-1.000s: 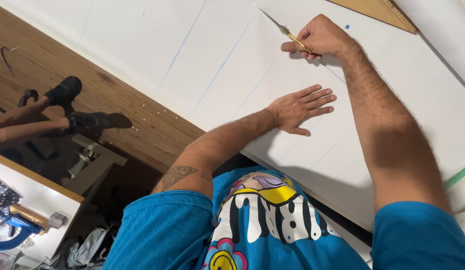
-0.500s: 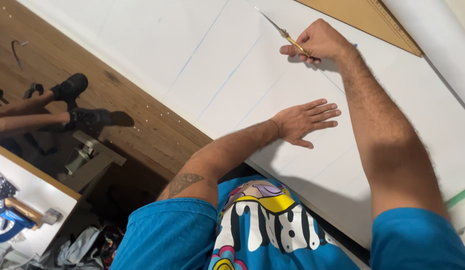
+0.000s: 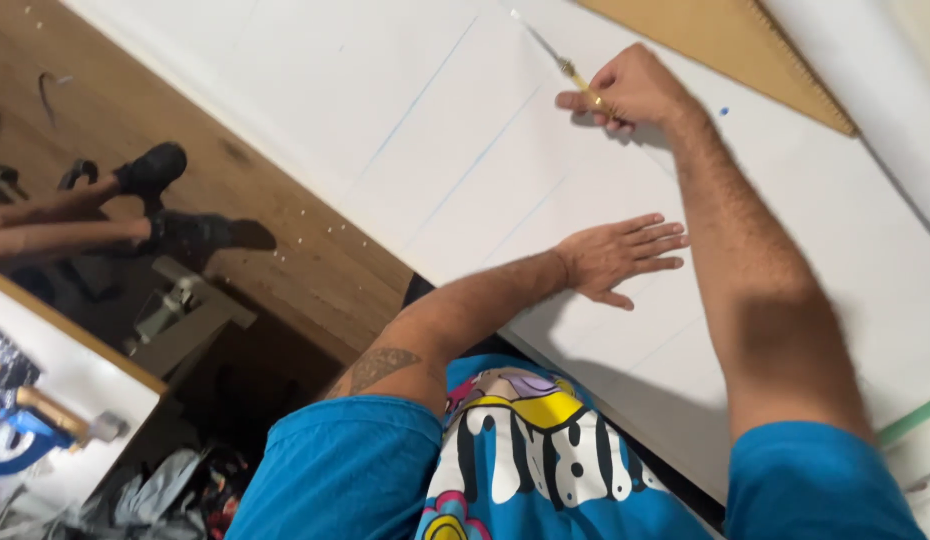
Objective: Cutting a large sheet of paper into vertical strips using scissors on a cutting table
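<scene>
A large white board [image 3: 405,110] with thin blue lines drawn on it lies across the floor. My right hand [image 3: 635,90] grips a slim yellow-handled knife [image 3: 560,62], blade tip resting on the board along one line. My left hand [image 3: 620,255] lies flat, fingers spread, pressing on the board nearer my body. My blue shirt fills the bottom of the view.
A brown cardboard sheet [image 3: 725,45] lies at the far edge of the board. Another person's legs in black shoes [image 3: 155,170] rest on the wooden floor [image 3: 285,240] at left. A blue tool [image 3: 30,430] and clutter sit at lower left.
My left hand has stayed flat on the board while my right hand with the knife has drawn slightly toward me along the line. The view shifted a little.
</scene>
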